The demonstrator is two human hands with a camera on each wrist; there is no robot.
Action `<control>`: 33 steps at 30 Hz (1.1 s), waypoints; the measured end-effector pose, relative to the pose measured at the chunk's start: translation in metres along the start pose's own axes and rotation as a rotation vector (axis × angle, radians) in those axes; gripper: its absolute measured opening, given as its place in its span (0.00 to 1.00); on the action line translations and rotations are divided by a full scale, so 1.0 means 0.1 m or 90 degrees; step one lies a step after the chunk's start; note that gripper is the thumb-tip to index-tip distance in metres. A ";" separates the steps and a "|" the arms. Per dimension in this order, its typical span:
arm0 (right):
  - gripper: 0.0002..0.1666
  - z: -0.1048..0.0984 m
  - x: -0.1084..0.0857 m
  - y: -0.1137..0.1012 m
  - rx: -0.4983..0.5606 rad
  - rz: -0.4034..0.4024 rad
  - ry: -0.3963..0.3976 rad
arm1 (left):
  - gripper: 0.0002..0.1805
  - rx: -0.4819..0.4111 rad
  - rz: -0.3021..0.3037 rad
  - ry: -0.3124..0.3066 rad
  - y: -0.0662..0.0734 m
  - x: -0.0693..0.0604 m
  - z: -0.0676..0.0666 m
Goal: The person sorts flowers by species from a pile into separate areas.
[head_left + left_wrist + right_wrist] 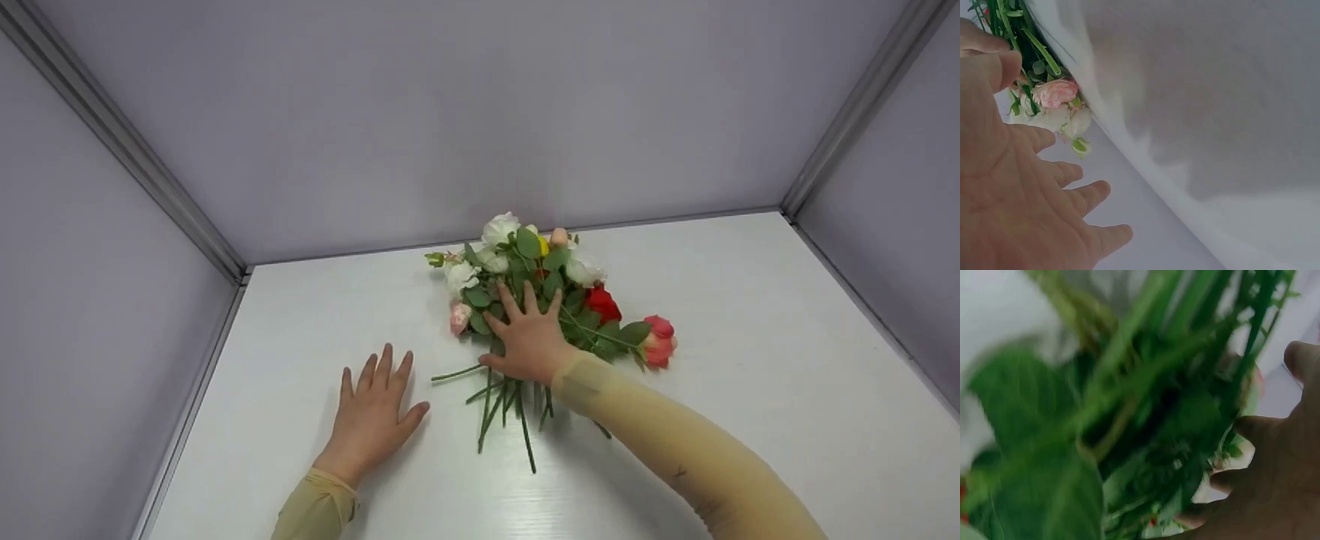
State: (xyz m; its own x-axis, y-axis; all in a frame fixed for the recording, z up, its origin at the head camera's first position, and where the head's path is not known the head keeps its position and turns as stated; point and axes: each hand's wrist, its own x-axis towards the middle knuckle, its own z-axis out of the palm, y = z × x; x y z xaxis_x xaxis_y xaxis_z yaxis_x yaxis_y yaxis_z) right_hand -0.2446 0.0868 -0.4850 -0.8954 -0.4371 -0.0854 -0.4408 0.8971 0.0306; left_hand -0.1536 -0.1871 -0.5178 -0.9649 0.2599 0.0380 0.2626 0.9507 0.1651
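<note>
Left hand (373,420): back of the hand upward, fingers straight and fanned, pointing forward; the palm shows in the left wrist view, gripping nothing.
Left thumb (415,416): held out toward the right, clear of the fingers.
Left sleeve (319,506): yellowish, bunched at the wrist, only a short stretch of forearm in sight.
Right hand (531,341): farther forward than the left and well apart from it, back upward, fingers spread.
Right thumb (491,361): stretched out leftward.
Right sleeve (675,450): yellowish, dark-marked, covering an arm that reaches diagonally from the lower right.
</note>
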 end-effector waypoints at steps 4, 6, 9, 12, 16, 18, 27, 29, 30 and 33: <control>0.48 0.14 0.02 0.01 -0.005 0.016 -0.015 | 0.44 -0.003 0.001 -0.008 0.08 -0.01 -0.01; 0.48 0.16 0.02 0.04 0.003 0.014 -0.010 | 0.45 -0.004 0.005 -0.011 0.15 0.00 -0.01; 0.48 0.19 -0.01 0.15 0.016 0.006 0.000 | 0.45 -0.004 0.021 -0.019 0.28 0.03 0.00; 0.48 0.24 -0.06 0.30 0.026 0.006 0.002 | 0.45 -0.010 0.044 -0.030 0.46 0.04 0.04; 0.47 0.32 -0.16 0.56 0.044 0.008 0.018 | 0.46 -0.014 0.078 -0.052 0.71 0.07 0.14; 0.46 0.35 -0.21 0.71 0.053 0.010 0.032 | 0.46 -0.007 0.096 -0.062 0.84 0.11 0.20; 0.45 0.44 -0.47 1.43 0.059 0.028 0.047 | 0.46 0.051 0.176 -0.079 1.48 0.40 0.33; 0.45 0.45 -0.52 1.57 0.060 0.031 0.044 | 0.45 0.066 0.188 -0.083 1.63 0.48 0.32; 0.45 0.46 -0.54 1.64 0.062 0.031 0.046 | 0.45 0.076 0.192 -0.084 1.70 0.52 0.30; 0.45 0.47 -0.60 1.85 0.069 0.030 0.050 | 0.45 0.096 0.204 -0.078 1.91 0.66 0.28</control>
State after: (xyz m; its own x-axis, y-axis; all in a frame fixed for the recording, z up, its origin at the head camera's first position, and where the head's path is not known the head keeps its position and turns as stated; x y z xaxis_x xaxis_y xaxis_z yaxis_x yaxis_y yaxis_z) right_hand -0.2698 0.2818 -0.5214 -0.9193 -0.3935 -0.0076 -0.3919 0.9169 -0.0750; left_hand -0.1670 0.0166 -0.5108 -0.8282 0.5577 -0.0553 0.5578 0.8298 0.0163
